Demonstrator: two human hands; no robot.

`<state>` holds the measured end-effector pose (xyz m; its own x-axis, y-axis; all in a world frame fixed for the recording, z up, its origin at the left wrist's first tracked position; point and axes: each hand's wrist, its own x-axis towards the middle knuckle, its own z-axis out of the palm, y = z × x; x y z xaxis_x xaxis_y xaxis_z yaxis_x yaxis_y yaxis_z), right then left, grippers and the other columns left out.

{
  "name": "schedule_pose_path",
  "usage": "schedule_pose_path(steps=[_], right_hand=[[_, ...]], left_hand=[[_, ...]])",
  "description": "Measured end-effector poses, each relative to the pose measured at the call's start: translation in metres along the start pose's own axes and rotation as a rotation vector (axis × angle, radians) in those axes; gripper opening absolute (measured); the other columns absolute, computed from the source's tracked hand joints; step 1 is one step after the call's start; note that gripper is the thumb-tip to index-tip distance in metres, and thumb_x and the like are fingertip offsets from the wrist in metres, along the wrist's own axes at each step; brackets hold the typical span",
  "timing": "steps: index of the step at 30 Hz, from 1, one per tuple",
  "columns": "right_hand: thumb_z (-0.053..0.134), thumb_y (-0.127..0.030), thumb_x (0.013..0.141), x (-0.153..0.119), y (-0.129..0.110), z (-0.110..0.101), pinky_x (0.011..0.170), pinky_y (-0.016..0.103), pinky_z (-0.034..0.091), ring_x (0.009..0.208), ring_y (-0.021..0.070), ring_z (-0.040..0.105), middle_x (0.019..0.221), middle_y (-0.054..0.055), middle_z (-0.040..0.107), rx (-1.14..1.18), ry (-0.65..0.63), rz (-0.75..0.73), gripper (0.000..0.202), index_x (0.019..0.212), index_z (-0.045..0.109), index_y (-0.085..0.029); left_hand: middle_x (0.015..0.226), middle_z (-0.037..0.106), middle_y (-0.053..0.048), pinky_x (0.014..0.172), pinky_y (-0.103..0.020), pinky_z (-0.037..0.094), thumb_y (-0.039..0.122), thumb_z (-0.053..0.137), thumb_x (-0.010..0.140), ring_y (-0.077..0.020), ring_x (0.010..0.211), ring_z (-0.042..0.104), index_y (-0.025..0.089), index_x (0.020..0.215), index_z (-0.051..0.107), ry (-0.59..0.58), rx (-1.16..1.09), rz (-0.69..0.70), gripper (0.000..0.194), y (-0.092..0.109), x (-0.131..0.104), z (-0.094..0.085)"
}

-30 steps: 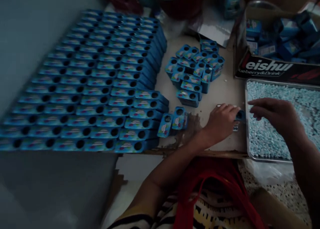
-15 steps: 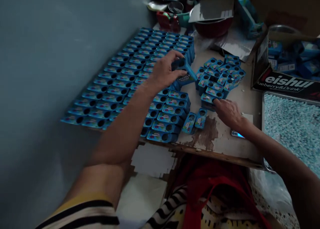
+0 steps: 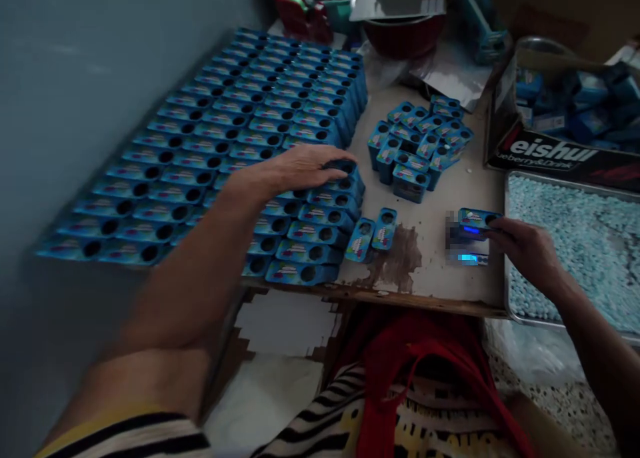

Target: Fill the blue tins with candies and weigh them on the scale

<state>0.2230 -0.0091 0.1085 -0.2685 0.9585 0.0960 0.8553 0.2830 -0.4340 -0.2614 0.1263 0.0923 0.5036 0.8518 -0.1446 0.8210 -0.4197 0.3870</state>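
Note:
My left hand [image 3: 295,168] is closed round the end of a small blue box [image 3: 351,171], level with the rows it stands in. Many matching blue boxes [image 3: 245,121], each with a dark round hole in its top, stand packed in long rows along the wall. At the right, my right hand [image 3: 530,245] pinches another blue box [image 3: 477,219] by its end. That box is at a small scale [image 3: 480,259] with a glowing blue display; whether it rests on it I cannot tell. Two single boxes [image 3: 385,229] stand near the table's front edge.
A loose cluster of blue boxes [image 3: 413,158] stands mid-table. On the right lies a metal tray [image 3: 507,245] of pale blue pellets [image 3: 570,251], below a black carton [image 3: 545,153] holding more boxes. A red bowl [image 3: 404,38] and a red tape dispenser [image 3: 305,19] are behind.
My left hand has moved nearer, and its tilted box now stands upright in the rows. My right hand has taken a box from the cluster's near side and carried it right, to the scale.

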Motion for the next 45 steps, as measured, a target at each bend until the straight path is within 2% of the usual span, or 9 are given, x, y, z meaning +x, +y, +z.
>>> schedule_pose_path(steps=[6,11,14,16,21,30,35,41,45], right_hand=[[0.069,-0.038,0.099,-0.006,0.025,0.006,0.074,0.032,0.047,0.077,0.024,0.073,0.09,0.007,0.083,0.118,-0.028,0.053,0.021,0.104,0.085,-0.025],[0.083,-0.042,0.091,-0.008,0.036,-0.016,0.064,0.029,0.037,0.058,0.0146,0.047,0.062,-0.006,0.052,0.234,0.037,0.145,0.03,0.113,0.083,-0.023],[0.081,-0.041,0.088,-0.021,0.066,-0.037,0.062,0.028,0.038,0.061,0.0139,0.049,0.067,-0.004,0.057,0.277,0.11,0.29,0.027,0.103,0.08,-0.019],[0.08,-0.036,0.082,-0.034,0.092,-0.048,0.062,0.028,0.042,0.063,0.0149,0.054,0.069,-0.001,0.065,0.274,0.011,0.406,0.021,0.093,0.079,-0.019],[0.082,-0.039,0.079,-0.063,0.116,-0.063,0.069,0.032,0.053,0.068,0.0187,0.069,0.074,0.003,0.077,0.361,-0.208,0.565,0.023,0.091,0.083,-0.02],[0.09,-0.039,0.085,-0.024,0.021,-0.067,0.07,0.036,0.053,0.074,0.0207,0.069,0.083,0.005,0.076,0.177,0.057,0.213,0.017,0.092,0.083,-0.025],[0.089,-0.038,0.089,0.007,-0.011,-0.047,0.075,0.038,0.059,0.082,0.0229,0.072,0.089,0.005,0.078,0.176,0.108,0.084,0.015,0.097,0.084,-0.026],[0.091,-0.037,0.089,0.011,-0.009,-0.037,0.074,0.036,0.061,0.08,0.0206,0.072,0.086,0.003,0.077,0.225,0.137,0.122,0.021,0.103,0.083,-0.024],[0.093,-0.037,0.087,0.005,-0.007,-0.041,0.073,0.036,0.061,0.081,0.021,0.072,0.087,0.003,0.077,0.272,0.176,0.173,0.019,0.099,0.083,-0.025]], left_hand=[[0.135,0.078,-0.005,0.12,-0.053,0.047,0.077,0.063,0.099,-0.0287,0.117,0.066,0.036,0.142,0.075,0.342,-0.028,0.071,0.061,0.032,-0.03,0.005],[0.128,0.082,-0.005,0.12,-0.065,0.048,0.044,0.071,0.101,-0.0374,0.116,0.075,0.041,0.138,0.075,0.526,0.072,0.25,0.037,0.13,-0.061,0.031],[0.127,0.084,-0.005,0.122,-0.063,0.051,0.026,0.071,0.1,-0.0348,0.116,0.079,0.038,0.132,0.075,0.594,0.072,0.275,0.034,0.179,-0.06,0.063],[0.125,0.084,-0.007,0.124,-0.064,0.051,0.023,0.069,0.101,-0.0347,0.115,0.079,0.034,0.128,0.077,0.582,0.045,0.257,0.031,0.196,-0.054,0.085],[0.131,0.082,-0.009,0.121,-0.06,0.057,0.028,0.073,0.101,-0.035,0.123,0.077,0.032,0.136,0.075,0.484,-0.141,0.209,0.036,0.207,-0.03,0.113],[0.141,0.078,-0.011,0.106,-0.044,0.067,0.026,0.087,0.092,-0.031,0.13,0.076,0.029,0.156,0.059,0.489,-0.52,0.04,0.07,0.224,0.003,0.128],[0.136,0.08,-0.01,0.116,-0.046,0.062,0.031,0.083,0.097,-0.0277,0.128,0.077,0.027,0.146,0.065,0.511,-0.617,0.03,0.053,0.228,0.005,0.129],[0.113,0.081,-0.006,0.104,-0.043,0.062,0.031,0.077,0.104,-0.0256,0.111,0.077,0.026,0.113,0.079,0.651,-0.542,0.134,0.01,0.242,0.026,0.112],[0.106,0.078,-0.005,0.102,-0.045,0.062,0.028,0.081,0.1,-0.0266,0.106,0.074,0.028,0.109,0.082,0.539,-0.473,0.187,0.009,0.248,0.05,0.106]])
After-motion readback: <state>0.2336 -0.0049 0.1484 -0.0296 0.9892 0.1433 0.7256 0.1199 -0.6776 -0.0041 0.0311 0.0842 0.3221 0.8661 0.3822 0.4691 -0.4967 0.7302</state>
